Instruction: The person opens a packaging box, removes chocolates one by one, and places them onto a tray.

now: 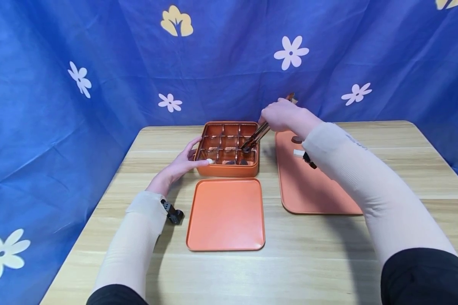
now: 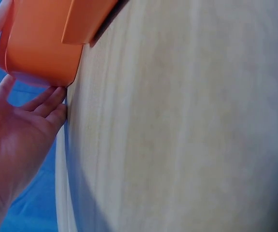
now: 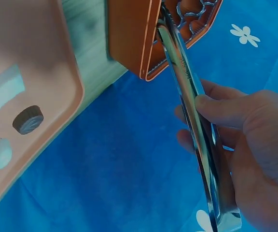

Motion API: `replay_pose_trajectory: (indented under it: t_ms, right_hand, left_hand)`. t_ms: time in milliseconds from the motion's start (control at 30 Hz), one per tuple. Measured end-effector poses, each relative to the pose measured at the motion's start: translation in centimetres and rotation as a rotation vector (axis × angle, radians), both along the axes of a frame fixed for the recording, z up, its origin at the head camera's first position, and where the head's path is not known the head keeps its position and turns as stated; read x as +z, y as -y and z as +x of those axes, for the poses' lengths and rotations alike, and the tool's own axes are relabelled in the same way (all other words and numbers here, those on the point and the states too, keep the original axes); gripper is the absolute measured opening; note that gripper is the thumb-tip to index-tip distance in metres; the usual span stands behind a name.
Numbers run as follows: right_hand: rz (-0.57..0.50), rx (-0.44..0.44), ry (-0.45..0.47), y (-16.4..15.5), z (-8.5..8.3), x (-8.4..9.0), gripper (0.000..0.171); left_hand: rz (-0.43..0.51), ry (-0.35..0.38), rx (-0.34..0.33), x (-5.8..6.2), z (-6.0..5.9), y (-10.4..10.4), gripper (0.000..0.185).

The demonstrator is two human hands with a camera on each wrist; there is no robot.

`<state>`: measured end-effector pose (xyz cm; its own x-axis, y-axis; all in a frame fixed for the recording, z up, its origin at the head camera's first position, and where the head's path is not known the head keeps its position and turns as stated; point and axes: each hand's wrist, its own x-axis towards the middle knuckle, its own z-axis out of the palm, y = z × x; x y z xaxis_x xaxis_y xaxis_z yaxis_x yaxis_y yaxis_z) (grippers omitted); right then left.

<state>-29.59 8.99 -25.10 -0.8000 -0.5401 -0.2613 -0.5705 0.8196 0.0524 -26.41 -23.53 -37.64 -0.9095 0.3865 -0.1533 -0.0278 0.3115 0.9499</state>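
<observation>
An orange box (image 1: 229,169) divided into small compartments stands at the table's middle back. My left hand (image 1: 181,164) rests against its left front corner, fingers straight on the wall (image 2: 37,48) and thumb at the front. My right hand (image 1: 283,114) grips metal tongs (image 1: 256,136) near their hinge end. The tongs (image 3: 189,92) slant down into the box's right middle compartment, with a dark piece (image 1: 246,149) at their tips. Dark pieces (image 1: 237,162) lie in the front row.
The box's orange lid (image 1: 226,214) lies flat in front of it. An orange tray (image 1: 309,190) to the right carries a dark round piece (image 3: 28,120) and white pieces (image 3: 4,87). Blue flowered cloth hangs behind the wooden table (image 1: 328,262).
</observation>
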Motion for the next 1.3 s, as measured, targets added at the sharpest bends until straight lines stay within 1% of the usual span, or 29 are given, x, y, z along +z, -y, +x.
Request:
replay_pose_trajectory:
  t_ms: [100,267,467,700,833,933,1067,1167,1300]
  right_hand:
    - [-0.005,-0.011,0.011,-0.2,0.0,0.0,0.055]
    - [-0.014,-0.011,-0.002,-0.5,0.2,0.1,0.055]
    - [-0.068,-0.011,-0.016,-1.1,0.5,0.8,0.055]
    - [-0.082,0.012,-0.102,-2.7,1.4,2.0,0.045]
    - [-0.1,0.014,-0.153,-4.1,2.3,2.8,0.042]
    - [-0.111,0.035,-0.203,-5.6,3.2,3.1,0.041]
    - [-0.126,0.066,-0.265,-8.0,4.5,3.0,0.041]
    - [-0.145,0.078,-0.308,-10.0,5.5,2.5,0.039]
    - [-0.166,0.075,-0.352,-13.0,6.6,1.2,0.04]
  left_hand:
    - [-0.003,-0.001,0.003,-0.1,0.0,0.1,0.091]
    - [0.012,0.001,0.009,-0.2,-0.1,0.1,0.09]
    - [0.007,0.001,0.02,-0.2,-0.1,0.2,0.09]
    - [-0.019,-0.003,0.01,0.0,0.2,0.2,0.09]
    - [-0.004,-0.007,0.005,0.0,0.1,0.1,0.09]
    - [0.008,-0.006,0.002,-0.1,0.0,0.1,0.091]
    - [0.017,-0.013,0.007,-1.2,-0.8,0.4,0.091]
    - [0.011,-0.022,0.016,-2.2,-1.4,0.7,0.09]
    - [-0.005,-0.041,0.012,-2.5,-1.6,0.7,0.089]
